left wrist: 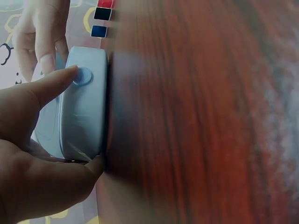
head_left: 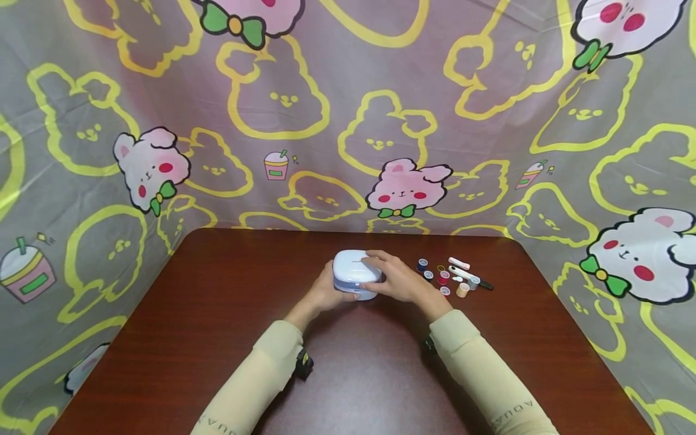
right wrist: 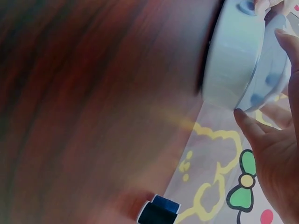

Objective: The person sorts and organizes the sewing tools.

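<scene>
Both hands hold a pale blue-white plastic case (head_left: 350, 266) with rounded corners over the far middle of the table. My left hand (head_left: 324, 292) grips its left side. In the left wrist view, the thumb of the left hand (left wrist: 28, 140) presses at a round button (left wrist: 83, 76) on the case's front. My right hand (head_left: 397, 278) holds the right side, fingers over the lid and thumb at the front. The right wrist view has fingertips of the right hand (right wrist: 275, 144) at the seam between body and translucent bluish lid (right wrist: 271, 70). The lid is down; the inside is hidden.
Right of the case on the brown table (head_left: 217, 338) lie several small thread spools, among them a dark blue spool (head_left: 422, 264), a red spool (head_left: 443, 277) and a beige spool (head_left: 463, 290). A white stick with a black end (head_left: 484, 283) lies beside them. A patterned curtain (head_left: 326, 121) borders the table.
</scene>
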A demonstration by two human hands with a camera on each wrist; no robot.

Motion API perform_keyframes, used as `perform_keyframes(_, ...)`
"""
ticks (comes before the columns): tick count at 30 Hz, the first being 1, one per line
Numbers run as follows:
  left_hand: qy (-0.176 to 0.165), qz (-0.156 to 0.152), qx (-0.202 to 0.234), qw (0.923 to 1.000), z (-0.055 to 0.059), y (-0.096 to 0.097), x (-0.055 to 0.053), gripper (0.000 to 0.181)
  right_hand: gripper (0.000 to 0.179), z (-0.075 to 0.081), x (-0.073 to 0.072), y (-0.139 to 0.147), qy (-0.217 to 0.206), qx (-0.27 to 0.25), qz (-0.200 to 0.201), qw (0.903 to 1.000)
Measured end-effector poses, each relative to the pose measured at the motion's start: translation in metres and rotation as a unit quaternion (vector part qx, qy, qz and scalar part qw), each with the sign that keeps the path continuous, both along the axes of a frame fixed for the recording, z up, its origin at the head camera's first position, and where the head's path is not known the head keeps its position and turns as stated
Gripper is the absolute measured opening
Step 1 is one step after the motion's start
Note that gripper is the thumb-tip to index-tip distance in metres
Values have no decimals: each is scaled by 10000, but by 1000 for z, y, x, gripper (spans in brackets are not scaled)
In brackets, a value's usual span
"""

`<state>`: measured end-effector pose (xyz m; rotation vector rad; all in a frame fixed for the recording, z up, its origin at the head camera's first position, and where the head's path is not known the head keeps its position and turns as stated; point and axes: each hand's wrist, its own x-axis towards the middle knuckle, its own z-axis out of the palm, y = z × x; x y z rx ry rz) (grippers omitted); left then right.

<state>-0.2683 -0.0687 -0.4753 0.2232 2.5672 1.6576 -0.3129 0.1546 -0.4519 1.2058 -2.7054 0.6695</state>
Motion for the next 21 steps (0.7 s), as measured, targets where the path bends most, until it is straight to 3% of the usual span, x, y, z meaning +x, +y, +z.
perform_keyframes(13,54,12,-107,9999,1,0,1,103,62,0,-2,4,99,-376,53,9992)
perform_keyframes(21,172,-21,-191,9997,-1,0,0,103,47,-3,-3,9,197,-566,231,9979)
